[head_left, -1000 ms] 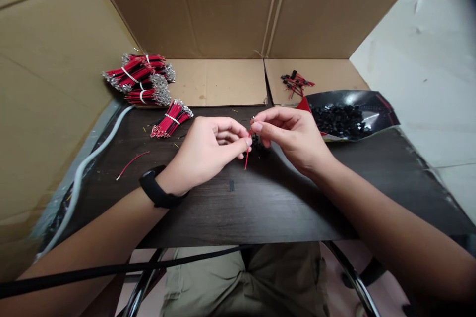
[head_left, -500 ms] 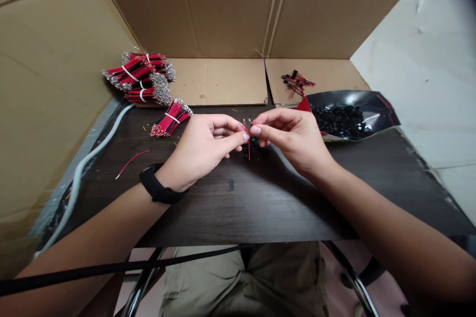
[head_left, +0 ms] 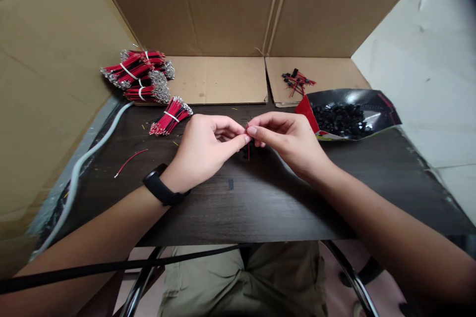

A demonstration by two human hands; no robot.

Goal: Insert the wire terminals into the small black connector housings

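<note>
My left hand (head_left: 210, 146) pinches a short red wire (head_left: 249, 152), whose lower end hangs below the fingertips. Against it, my right hand (head_left: 288, 138) is closed at the fingertips around something small that the fingers mostly cover. The two hands meet over the dark table. Small black pieces (head_left: 245, 149) show just beneath the fingers, partly hidden by them. A tied bundle of red and black wires (head_left: 171, 116) lies beyond my left wrist.
More tied wire bundles (head_left: 137, 75) are piled at the back left. An open bag of black connectors (head_left: 344, 118) lies right, near wires with black connectors (head_left: 296, 81) on cardboard. A loose red wire (head_left: 130, 161) and a pale cable (head_left: 80, 163) are at left.
My right fingertips have moved slightly left, closing the small gap to my left fingertips. The metal wire ends that stood up between them are now mostly covered.
</note>
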